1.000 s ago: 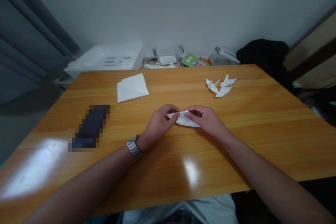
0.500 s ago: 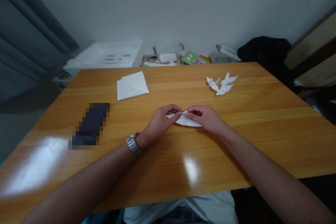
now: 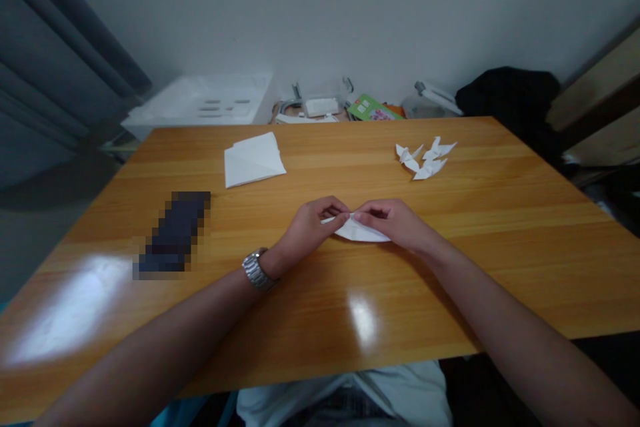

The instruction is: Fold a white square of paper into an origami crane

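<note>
left hand (image 3: 311, 227) + right hand (image 3: 397, 221) both pinching the folded white paper (image 3: 363, 233) | mid-desk (image 3: 310, 327), nearer than the little paper shapes (image 3: 429, 169) | looks mid-crease tbh | next press probably needs edges kept lined up

Wooden table (image 3: 320, 307): paper sheets (image 3: 255, 160), folded papers (image 3: 425, 159), apparently phone (image 3: 175, 233).

Left hand (image 3: 320, 227) and right hand (image 3: 393, 221) both pinch the folded paper (image 3: 361, 229) at its far edge, thumbs on top, fingertips close together. Watch (image 3: 259, 269) on left wrist. Wooden table (image 3: 320, 307): paper stack (image 3: 255, 160) far left, pixelated dark object (image 3: 177, 232) nearer, further left. White folded paper birds (image 3: 425, 159) grouped far right. White tray (image 3: 215, 101) beyond table's far edge, left.
</note>
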